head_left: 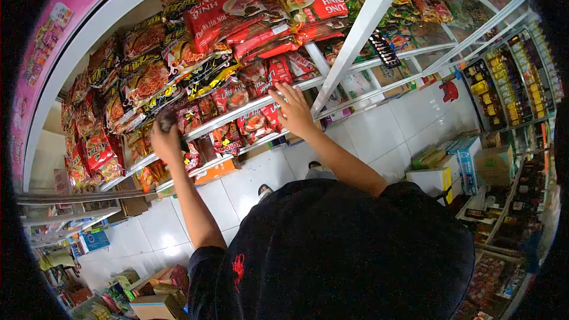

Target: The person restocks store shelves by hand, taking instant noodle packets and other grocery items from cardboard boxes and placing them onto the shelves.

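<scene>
My left hand [166, 137] is at the front edge of the shelf, beside small red noodle packets [189, 117]. Something dark and blurred is at its fingertips, and I cannot make out what it is or how the fingers close. Fingers spread, my right hand [294, 110] rests at the metal shelf rail [255, 105] near red packets [230, 96]. Behind the hands lie black noodle packets [145, 77] and large red noodle bags [207, 15]. More red packets [98, 149] are stacked at the shelf's left end.
A white frame post [363, 24] stands right of my right hand. Bottle shelves [492, 92] line the far right. Cardboard boxes [493, 165] sit on the white tiled floor [252, 181] at right, and a carton [157, 307] at lower left.
</scene>
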`<state>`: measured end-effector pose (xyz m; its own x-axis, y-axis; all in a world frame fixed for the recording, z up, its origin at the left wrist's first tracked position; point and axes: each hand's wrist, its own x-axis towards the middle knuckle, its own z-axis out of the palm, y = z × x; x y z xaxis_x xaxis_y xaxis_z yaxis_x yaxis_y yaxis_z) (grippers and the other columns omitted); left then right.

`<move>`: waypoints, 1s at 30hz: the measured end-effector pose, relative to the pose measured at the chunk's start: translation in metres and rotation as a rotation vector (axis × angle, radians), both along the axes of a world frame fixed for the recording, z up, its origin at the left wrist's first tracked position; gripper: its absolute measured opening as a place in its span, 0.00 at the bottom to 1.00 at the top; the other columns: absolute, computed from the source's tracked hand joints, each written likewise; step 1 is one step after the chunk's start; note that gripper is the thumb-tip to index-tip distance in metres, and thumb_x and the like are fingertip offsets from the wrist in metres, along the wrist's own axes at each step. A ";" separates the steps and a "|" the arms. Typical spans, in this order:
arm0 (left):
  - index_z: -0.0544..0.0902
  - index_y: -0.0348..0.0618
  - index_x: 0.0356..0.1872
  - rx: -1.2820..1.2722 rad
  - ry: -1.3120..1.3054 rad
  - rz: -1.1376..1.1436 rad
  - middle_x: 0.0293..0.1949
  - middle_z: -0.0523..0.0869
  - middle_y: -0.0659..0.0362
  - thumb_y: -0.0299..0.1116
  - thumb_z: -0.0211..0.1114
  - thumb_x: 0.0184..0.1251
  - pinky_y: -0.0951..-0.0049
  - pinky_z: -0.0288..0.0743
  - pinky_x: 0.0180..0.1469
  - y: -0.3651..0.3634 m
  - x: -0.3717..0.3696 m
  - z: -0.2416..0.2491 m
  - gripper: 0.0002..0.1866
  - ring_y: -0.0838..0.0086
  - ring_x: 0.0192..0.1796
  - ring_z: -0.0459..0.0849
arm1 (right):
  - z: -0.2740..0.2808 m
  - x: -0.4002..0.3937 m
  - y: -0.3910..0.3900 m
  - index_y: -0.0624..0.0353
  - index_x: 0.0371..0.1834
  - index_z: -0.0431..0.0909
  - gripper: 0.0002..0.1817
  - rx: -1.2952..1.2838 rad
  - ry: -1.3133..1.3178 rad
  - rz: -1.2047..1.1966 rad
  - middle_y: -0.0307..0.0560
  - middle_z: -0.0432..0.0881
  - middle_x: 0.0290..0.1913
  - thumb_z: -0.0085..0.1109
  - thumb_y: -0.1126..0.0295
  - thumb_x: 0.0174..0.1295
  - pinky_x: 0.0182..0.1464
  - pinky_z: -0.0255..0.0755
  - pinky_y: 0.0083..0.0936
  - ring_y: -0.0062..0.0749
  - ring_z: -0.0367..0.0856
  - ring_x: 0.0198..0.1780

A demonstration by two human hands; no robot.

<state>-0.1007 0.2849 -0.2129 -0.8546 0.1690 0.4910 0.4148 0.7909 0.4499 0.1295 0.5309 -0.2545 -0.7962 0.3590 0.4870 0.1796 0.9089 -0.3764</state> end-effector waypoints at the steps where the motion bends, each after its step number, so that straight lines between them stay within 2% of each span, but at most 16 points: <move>1: 0.78 0.42 0.43 -0.028 -0.029 -0.003 0.34 0.82 0.51 0.31 0.66 0.38 0.62 0.73 0.40 0.014 0.011 0.001 0.23 0.57 0.37 0.79 | -0.001 0.001 0.001 0.52 0.59 0.64 0.31 -0.005 -0.002 0.019 0.47 0.60 0.63 0.55 0.73 0.47 0.65 0.46 0.45 0.42 0.54 0.66; 2: 0.78 0.42 0.41 0.127 -0.105 -0.307 0.35 0.81 0.51 0.32 0.67 0.37 0.63 0.72 0.40 0.033 0.019 -0.001 0.23 0.57 0.37 0.79 | -0.001 0.001 0.002 0.52 0.60 0.63 0.31 -0.009 -0.003 0.041 0.47 0.60 0.63 0.55 0.73 0.47 0.65 0.46 0.45 0.42 0.54 0.66; 4: 0.79 0.46 0.37 0.039 0.019 -0.448 0.32 0.81 0.50 0.33 0.67 0.37 0.62 0.72 0.42 0.089 0.072 0.006 0.19 0.57 0.38 0.78 | -0.002 0.000 0.000 0.52 0.60 0.63 0.32 -0.021 0.010 0.047 0.47 0.60 0.63 0.55 0.73 0.46 0.66 0.44 0.45 0.42 0.53 0.66; 6: 0.78 0.45 0.37 -0.108 -0.113 -0.552 0.36 0.80 0.51 0.35 0.68 0.37 0.61 0.71 0.44 0.131 0.117 0.012 0.20 0.56 0.41 0.78 | -0.003 -0.001 0.001 0.51 0.60 0.63 0.32 -0.013 -0.001 0.031 0.47 0.59 0.63 0.55 0.73 0.46 0.66 0.43 0.44 0.41 0.52 0.66; 8: 0.78 0.45 0.38 0.002 -0.099 -0.588 0.40 0.79 0.52 0.35 0.67 0.39 0.61 0.71 0.46 0.130 0.117 0.012 0.19 0.56 0.43 0.77 | -0.003 0.000 0.006 0.51 0.60 0.63 0.32 0.014 -0.008 0.043 0.46 0.59 0.63 0.56 0.73 0.46 0.65 0.45 0.44 0.40 0.54 0.66; 14: 0.78 0.46 0.43 0.084 -0.144 -0.048 0.39 0.82 0.54 0.32 0.68 0.40 0.66 0.73 0.43 0.001 0.014 0.001 0.22 0.60 0.39 0.80 | -0.004 0.004 0.016 0.47 0.61 0.62 0.34 0.045 -0.006 0.130 0.46 0.59 0.64 0.55 0.73 0.45 0.63 0.47 0.43 0.40 0.56 0.65; 17: 0.78 0.46 0.43 0.056 -0.048 -0.053 0.35 0.83 0.54 0.32 0.68 0.41 0.66 0.74 0.40 0.029 0.030 0.007 0.22 0.59 0.37 0.81 | -0.002 0.005 0.013 0.48 0.62 0.61 0.35 0.003 -0.001 0.127 0.45 0.58 0.64 0.55 0.73 0.44 0.64 0.46 0.43 0.39 0.54 0.66; 20: 0.77 0.45 0.41 -0.051 0.018 -0.356 0.39 0.80 0.52 0.41 0.70 0.37 0.61 0.72 0.46 0.108 0.073 -0.011 0.25 0.57 0.42 0.78 | 0.001 0.005 0.013 0.51 0.59 0.65 0.32 0.020 0.013 0.115 0.47 0.62 0.62 0.57 0.72 0.45 0.64 0.47 0.40 0.40 0.57 0.64; 22: 0.77 0.46 0.42 -0.229 -0.053 -0.375 0.40 0.80 0.51 0.40 0.69 0.40 0.60 0.71 0.49 0.137 0.103 0.000 0.23 0.55 0.46 0.76 | 0.002 0.010 0.023 0.52 0.55 0.70 0.27 -0.027 0.045 0.208 0.48 0.64 0.60 0.57 0.72 0.45 0.65 0.47 0.39 0.39 0.58 0.64; 23: 0.77 0.47 0.43 -0.106 0.007 -0.394 0.40 0.80 0.50 0.38 0.69 0.40 0.60 0.71 0.48 0.126 0.091 -0.012 0.23 0.55 0.46 0.77 | 0.002 0.016 0.032 0.55 0.46 0.76 0.20 -0.136 0.146 0.290 0.48 0.71 0.54 0.56 0.73 0.45 0.61 0.55 0.37 0.39 0.64 0.60; 25: 0.77 0.48 0.44 0.072 -0.010 -0.281 0.38 0.81 0.49 0.33 0.70 0.38 0.62 0.72 0.46 0.082 0.064 -0.003 0.25 0.56 0.43 0.79 | -0.010 0.047 0.058 0.56 0.37 0.80 0.13 -0.434 0.126 0.236 0.49 0.77 0.45 0.56 0.74 0.46 0.54 0.64 0.36 0.41 0.72 0.52; 26: 0.78 0.47 0.43 0.125 -0.026 -0.219 0.38 0.81 0.50 0.31 0.69 0.38 0.64 0.73 0.42 0.054 0.049 0.008 0.23 0.58 0.39 0.80 | 0.013 0.071 0.067 0.56 0.33 0.80 0.11 -0.355 -0.025 0.049 0.48 0.79 0.37 0.55 0.75 0.45 0.47 0.69 0.34 0.41 0.76 0.42; 27: 0.79 0.47 0.42 0.149 -0.107 -0.124 0.38 0.82 0.53 0.30 0.67 0.40 0.65 0.74 0.39 0.018 0.010 -0.018 0.21 0.59 0.37 0.81 | -0.004 0.089 0.092 0.57 0.30 0.80 0.09 -0.507 0.220 -0.069 0.48 0.79 0.32 0.54 0.77 0.44 0.45 0.69 0.33 0.42 0.76 0.37; 28: 0.79 0.48 0.41 0.042 -0.108 0.107 0.37 0.82 0.55 0.29 0.66 0.41 0.65 0.74 0.38 0.010 0.018 0.003 0.19 0.60 0.35 0.81 | 0.015 0.106 0.113 0.57 0.30 0.78 0.09 -0.501 0.237 -0.214 0.47 0.77 0.31 0.54 0.78 0.44 0.45 0.68 0.35 0.42 0.74 0.37; 29: 0.79 0.48 0.41 0.056 -0.078 0.048 0.36 0.82 0.54 0.29 0.65 0.41 0.65 0.74 0.39 0.017 0.029 0.011 0.19 0.60 0.36 0.81 | 0.026 0.118 0.143 0.58 0.33 0.76 0.11 -0.019 0.332 -0.309 0.47 0.76 0.34 0.54 0.79 0.43 0.47 0.65 0.36 0.43 0.72 0.42; 30: 0.79 0.49 0.41 0.068 -0.049 -0.012 0.35 0.82 0.54 0.29 0.65 0.41 0.65 0.74 0.39 0.029 0.038 0.016 0.19 0.59 0.36 0.80 | 0.035 0.127 0.172 0.58 0.38 0.73 0.15 0.099 0.300 -0.414 0.48 0.75 0.39 0.55 0.79 0.43 0.51 0.62 0.36 0.45 0.69 0.46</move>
<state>-0.0623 0.3140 -0.1973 -0.8760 0.1470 0.4593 0.4003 0.7528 0.5226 0.2565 0.7028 -0.2199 -0.4174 0.5545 0.7199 0.4286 0.8187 -0.3821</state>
